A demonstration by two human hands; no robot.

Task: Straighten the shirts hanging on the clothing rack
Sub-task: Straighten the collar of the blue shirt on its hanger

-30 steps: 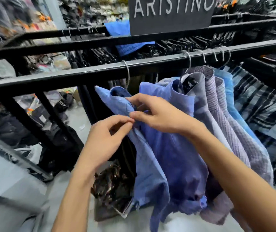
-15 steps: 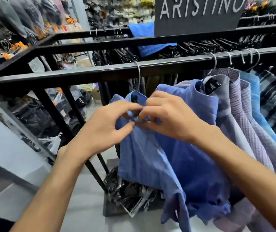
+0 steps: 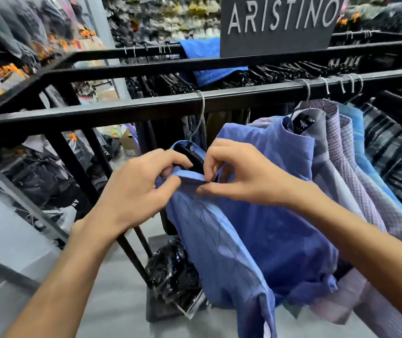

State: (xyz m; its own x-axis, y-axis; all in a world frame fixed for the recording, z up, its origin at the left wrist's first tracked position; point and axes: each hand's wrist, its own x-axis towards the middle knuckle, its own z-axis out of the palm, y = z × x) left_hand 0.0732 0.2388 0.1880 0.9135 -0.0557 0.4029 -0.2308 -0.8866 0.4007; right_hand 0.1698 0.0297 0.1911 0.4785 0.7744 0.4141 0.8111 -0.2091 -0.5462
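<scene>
A light blue shirt [image 3: 209,235] hangs from a black hanger [image 3: 191,154] whose metal hook sits on the black rack rail [image 3: 122,113]. My left hand [image 3: 136,189] pinches the left side of its collar. My right hand [image 3: 241,174] pinches the collar's right end at the front opening. Behind it hang a darker blue shirt [image 3: 275,215], a grey shirt [image 3: 322,152], lilac checked shirts [image 3: 356,181] and a bright blue one [image 3: 358,132], bunched to the right.
A black "ARISTINO" sign [image 3: 278,23] stands on the rack's upper rail. Dark clothes fill the far side of the rack. A black base plate with plastic-wrapped items [image 3: 173,276] lies on the grey floor below. Bagged clothing hangs on the left wall.
Both hands have closed in on the light blue shirt's collar and now pinch its two ends together. The view has shifted, so the shirts sit further right and lower.
</scene>
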